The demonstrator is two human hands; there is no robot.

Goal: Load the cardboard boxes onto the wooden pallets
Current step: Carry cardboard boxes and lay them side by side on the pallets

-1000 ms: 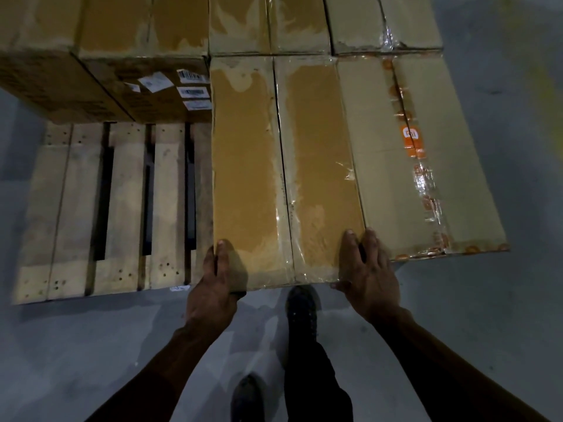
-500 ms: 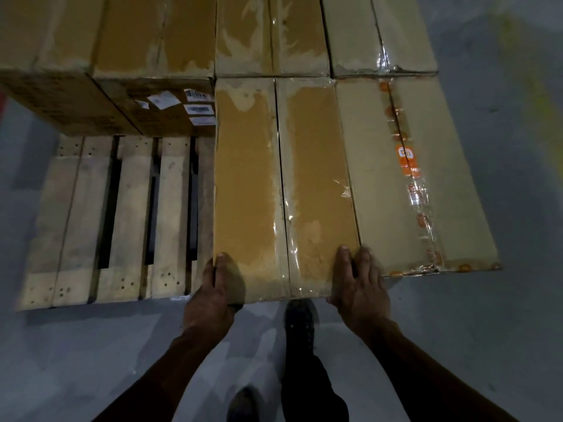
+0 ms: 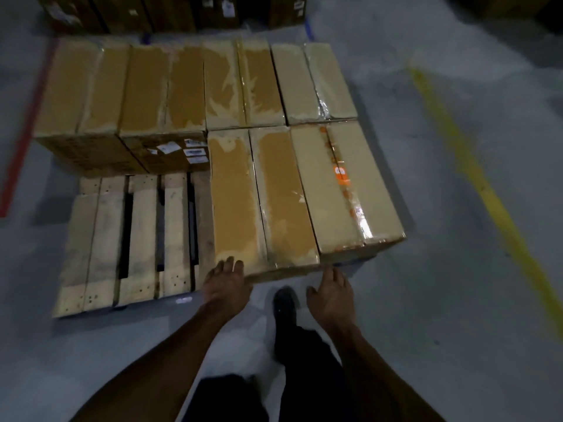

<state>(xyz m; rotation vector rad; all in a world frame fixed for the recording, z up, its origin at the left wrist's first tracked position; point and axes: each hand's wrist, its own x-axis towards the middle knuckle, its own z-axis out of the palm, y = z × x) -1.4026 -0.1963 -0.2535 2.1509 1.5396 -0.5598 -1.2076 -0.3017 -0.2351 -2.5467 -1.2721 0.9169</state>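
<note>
The long cardboard box lies on the wooden pallet, its long axis running straight away from you. Your left hand touches its near left corner, fingers straight; your right hand hovers slack just off the near edge, holding nothing.

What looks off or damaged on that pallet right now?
The brown box by the left hand has patchy, scuffed tape on its top. The pale box beside it appears to overhang the pallet at its near right corner. Nothing is spilled.
</note>
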